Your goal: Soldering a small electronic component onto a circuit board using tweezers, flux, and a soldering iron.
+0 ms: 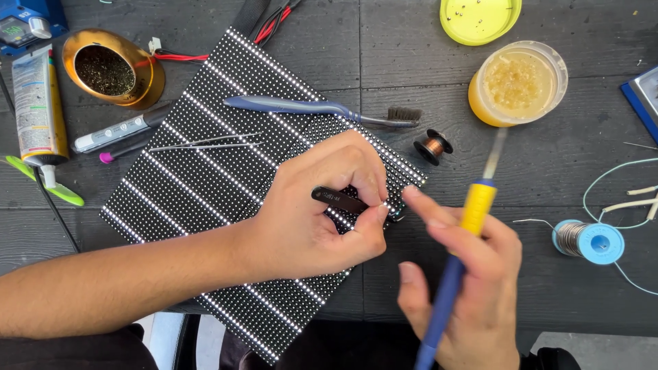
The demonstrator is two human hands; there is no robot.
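Left hand (322, 212), fingers closed around black metal tweezers (340, 200), tips at the right edge of the black dotted LED panel (199, 185). Right hand (466, 288), fingers wrapped on a yellow-and-blue soldering iron (466, 226), its tip raised toward the amber flux jar (517, 82).

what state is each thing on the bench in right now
left hand: pinching black tweezers over the black dotted LED panel
right hand: gripping yellow-and-blue soldering iron, tip up near the flux
amber flux jar: open
yellow lid: off, lying upturned
blue solder spool: wire partly unwound
blue toothbrush: lying on the panel
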